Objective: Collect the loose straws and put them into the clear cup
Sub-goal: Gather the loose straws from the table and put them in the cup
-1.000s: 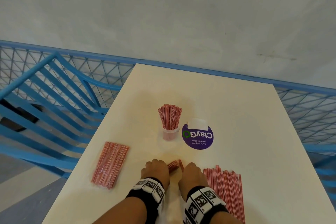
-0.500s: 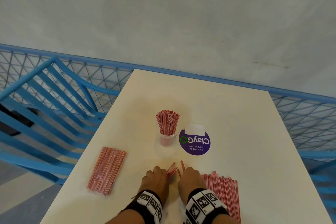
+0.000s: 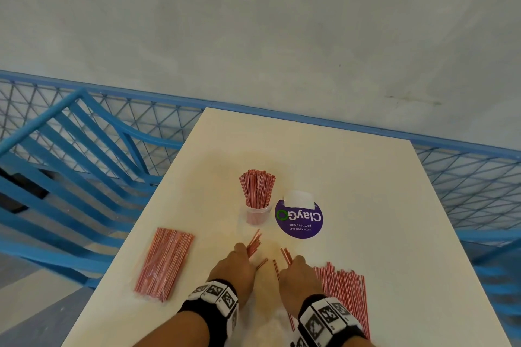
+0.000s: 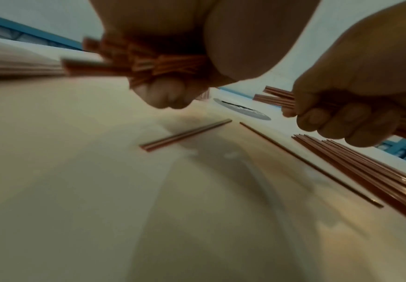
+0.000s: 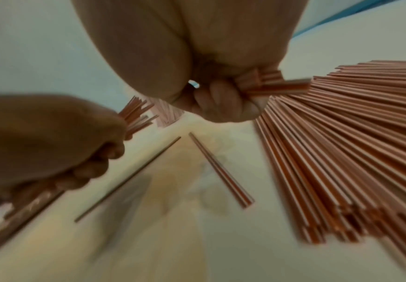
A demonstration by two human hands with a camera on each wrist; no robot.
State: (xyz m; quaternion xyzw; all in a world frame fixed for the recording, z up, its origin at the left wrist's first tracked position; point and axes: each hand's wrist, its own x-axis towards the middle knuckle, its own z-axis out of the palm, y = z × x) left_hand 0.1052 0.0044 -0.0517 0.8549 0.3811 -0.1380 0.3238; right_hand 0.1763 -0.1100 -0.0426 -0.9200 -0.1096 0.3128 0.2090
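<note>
The clear cup [image 3: 256, 215] stands mid-table, packed with upright red-and-white straws [image 3: 257, 187]. In front of it my left hand [image 3: 234, 266] grips a small bundle of straws [image 3: 253, 244], seen blurred in the left wrist view [image 4: 153, 66]. My right hand [image 3: 299, 275] grips a few straws [image 3: 286, 255] beside it; their ends show in the right wrist view [image 5: 269, 84]. Two loose straws [image 3: 262, 263] [image 3: 276, 269] lie on the table between the hands. A wide pile of loose straws [image 3: 344, 290] lies under and to the right of my right hand.
A sealed packet of straws [image 3: 165, 262] lies near the table's left edge. A purple round sticker [image 3: 298, 218] sits just right of the cup. The white table [image 3: 352, 177] is narrow, with blue chairs [image 3: 70, 177] and blue mesh railing [image 3: 465, 177] on both sides.
My hands were close together on one bundle; they have drawn apart, each holding straws. Two straws now lie on the table between them.
</note>
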